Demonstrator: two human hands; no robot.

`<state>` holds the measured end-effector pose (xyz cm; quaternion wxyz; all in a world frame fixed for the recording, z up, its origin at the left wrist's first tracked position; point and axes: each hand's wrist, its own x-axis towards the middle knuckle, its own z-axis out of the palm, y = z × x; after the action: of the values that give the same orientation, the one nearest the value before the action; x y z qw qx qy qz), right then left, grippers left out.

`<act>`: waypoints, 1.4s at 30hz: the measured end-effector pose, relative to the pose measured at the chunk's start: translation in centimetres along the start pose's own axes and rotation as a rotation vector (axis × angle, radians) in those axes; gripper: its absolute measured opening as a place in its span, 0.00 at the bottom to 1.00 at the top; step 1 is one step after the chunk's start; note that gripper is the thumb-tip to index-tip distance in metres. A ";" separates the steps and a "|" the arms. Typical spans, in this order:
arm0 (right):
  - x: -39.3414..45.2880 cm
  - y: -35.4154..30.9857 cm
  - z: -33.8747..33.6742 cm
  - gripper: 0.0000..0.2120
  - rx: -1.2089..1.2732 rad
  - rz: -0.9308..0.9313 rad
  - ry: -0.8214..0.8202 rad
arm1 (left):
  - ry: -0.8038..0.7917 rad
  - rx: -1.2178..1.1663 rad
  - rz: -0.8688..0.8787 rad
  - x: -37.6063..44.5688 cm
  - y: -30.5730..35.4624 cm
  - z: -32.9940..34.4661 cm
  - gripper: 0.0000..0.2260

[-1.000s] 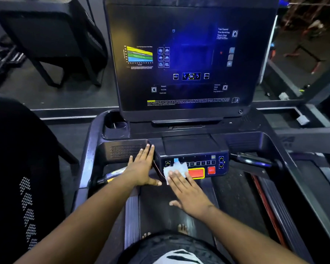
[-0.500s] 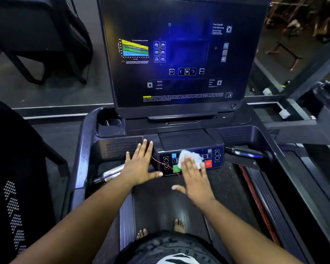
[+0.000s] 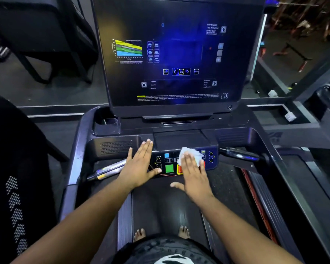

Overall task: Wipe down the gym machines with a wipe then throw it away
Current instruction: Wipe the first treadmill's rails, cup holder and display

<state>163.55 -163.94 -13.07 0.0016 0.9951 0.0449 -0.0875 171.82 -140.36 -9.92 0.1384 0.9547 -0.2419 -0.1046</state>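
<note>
While the right hand (image 3: 193, 175) presses the white wipe (image 3: 191, 156) flat against the treadmill's button panel (image 3: 183, 161), fingers straight and close together, the left hand (image 3: 139, 164) lies spread and flat on the console just left of that panel, holding nothing. The wipe sits over the panel's middle keys and the top of the red stop button (image 3: 180, 169), with the green button (image 3: 169, 168) bare beside it. To do this pass well, I judge the pressure should stay light and even (the keys are live-looking, and a thin red cord (image 3: 166, 175) hangs at the panel's lower edge), sweeping on toward the arrow keys (image 3: 211, 156) at the right. The cup holder (image 3: 107, 122) at the console's upper left looks empty, though its bottom is dim. No bin is visible.
</note>
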 end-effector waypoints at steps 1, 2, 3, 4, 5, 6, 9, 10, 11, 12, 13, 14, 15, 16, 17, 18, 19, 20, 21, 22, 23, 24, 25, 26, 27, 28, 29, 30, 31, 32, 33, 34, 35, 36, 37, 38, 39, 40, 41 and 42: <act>-0.2 0.2 0.1 0.55 0.010 0.018 0.006 | 0.015 0.011 -0.003 -0.1 0.3 0.1 0.47; -0.3 0.0 0.2 0.56 0.011 0.004 0.008 | 0.029 0.037 -0.002 0.0 0.7 0.3 0.47; -0.1 -0.5 0.3 0.57 0.011 -0.038 0.009 | 0.044 0.067 0.004 0.0 1.0 0.4 0.46; 0.2 -1.0 0.3 0.57 0.013 -0.097 0.016 | 0.061 0.094 0.010 0.1 1.4 0.6 0.46; 0.7 -1.7 0.1 0.56 0.010 -0.156 0.038 | 0.076 0.117 0.017 0.1 1.6 0.7 0.45; 1.4 -2.3 -0.2 0.55 0.008 -0.204 0.061 | 0.082 0.139 0.026 0.2 1.8 0.8 0.45; 2.9 -2.4 -1.5 0.54 0.020 -0.257 0.119 | 0.068 0.195 0.039 0.4 2.5 0.9 0.44; 3.0 -1.9 -1.6 0.54 0.020 -0.230 0.132 | 0.072 0.196 0.034 0.5 2.6 0.9 0.44; 3.0 -0.9 -1.6 0.54 0.019 -0.178 0.143 | 0.076 0.196 0.027 0.5 2.6 0.9 0.44; 2.7 0.2 -1.4 0.54 0.019 -0.111 0.156 | 0.074 0.200 0.020 0.5 2.7 0.9 0.44; 2.3 1.7 -1.0 0.55 0.022 -0.042 0.162 | 0.073 0.205 0.013 0.4 2.7 0.8 0.44; 1.7 3.3 -0.6 0.56 0.029 0.018 0.156 | 0.069 0.206 0.004 0.4 2.8 0.7 0.44; 1.1 4.7 -0.2 0.56 0.043 0.070 0.143 | 0.064 0.211 -0.002 0.4 3.0 0.6 0.44; 0.5 5.7 0.0 0.57 0.055 0.106 0.130 | 0.062 0.218 -0.010 0.4 3.2 0.5 0.43; 0.1 6.1 0.1 0.58 0.069 0.127 0.099 | 0.062 0.226 -0.020 0.4 3.6 0.5 0.43; 0.0 5.8 0.0 0.59 0.079 0.122 0.064 | 0.067 0.226 -0.028 0.5 3.9 0.5 0.43; 0.0 5.2 -0.1 0.60 0.092 0.090 0.042 | 0.080 0.222 -0.032 0.6 4.2 0.7 0.43; 0.1 4.3 -0.2 0.60 0.098 0.030 0.037 | 0.101 0.221 -0.030 0.8 4.4 0.9 0.43; 0.3 3.4 -0.1 0.59 0.092 -0.040 0.029 | 0.120 0.227 -0.018 0.9 4.5 1.2 0.43; 0.4 2.9 0.0 0.58 0.072 -0.104 0.033 | 0.127 0.236 0.001 1.1 4.7 1.4 0.43; 0.4 2.7 0.1 0.57 0.042 -0.142 0.046 | 0.122 0.242 0.024 1.2 4.9 1.6 0.43; 0.4 3.0 0.3 0.56 0.019 -0.156 0.065 | 0.112 0.243 0.038 1.3 5.0 1.6 0.42; 0.4 3.6 0.4 0.55 0.007 -0.150 0.076 | 0.101 0.239 0.045 1.4 5.1 1.5 0.42; 0.3 4.5 0.6 0.54 -0.001 -0.140 0.082 | 0.090 0.237 0.049 1.4 5.2 1.3 0.42; 0.2 5.2 0.6 0.53 -0.005 -0.125 0.081 | 0.079 0.241 0.054 1.4 5.0 1.0 0.42; 0.1 5.9 0.5 0.53 -0.006 -0.106 0.085 | 0.072 0.245 0.065 1.4 4.8 0.7 0.41; 0.0 6.4 0.3 0.53 -0.003 -0.075 0.082 | 0.064 0.250 0.077 1.4 4.6 0.5 0.41; 0.0 6.7 0.1 0.53 0.006 -0.043 0.083 | 0.050 0.258 0.087 1.4 4.4 0.2 0.41; 0.0 6.7 -0.1 0.53 0.024 -0.011 0.071 | 0.034 0.266 0.092 1.4 4.2 0.0 0.41; 0.2 6.4 -0.3 0.54 0.043 0.003 0.058 | 0.023 0.271 0.092 1.4 4.1 -0.2 0.40; 0.2 6.0 -0.4 0.55 0.062 0.013 0.043 | 0.015 0.272 0.093 1.4 4.2 -0.4 0.40; 0.3 5.5 -0.5 0.56 0.077 0.012 0.037 | 0.010 0.273 0.090 1.4 4.3 -0.6 0.40; 0.5 4.9 -0.6 0.57 0.088 0.009 0.032 | 0.003 0.272 0.086 1.5 4.3 -0.8 0.40; 0.5 4.6 -0.5 0.57 0.089 0.004 0.036 | -0.007 0.269 0.079 1.6 4.4 -0.8 0.40; 0.8 4.3 -0.6 0.57 0.082 -0.008 0.039 | -0.010 0.268 0.070 1.8 4.4 -1.1 0.40; 0.8 4.3 -0.7 0.56 0.066 -0.020 0.040 | -0.019 0.271 0.062 1.9 4.4 -1.2 0.40; 1.0 4.3 -0.9 0.56 0.050 -0.031 0.034 | -0.027 0.276 0.057 2.1 4.3 -1.5 0.40; 1.2 4.6 -1.1 0.56 0.036 -0.045 0.037 | -0.038 0.281 0.056 2.3 4.2 -1.7 0.40; 1.3 4.8 -1.3 0.55 0.028 -0.054 0.038 | -0.046 0.286 0.057 2.5 4.1 -1.9 0.39; 1.5 5.2 -1.7 0.55 0.020 -0.062 0.040 | -0.044 0.292 0.063 2.9 4.0 -2.3 0.39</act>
<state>165.81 -168.94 -11.72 -0.0121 0.9948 0.0748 -0.0683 173.18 -144.66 -6.91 -0.0039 0.9541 -0.2872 -0.0847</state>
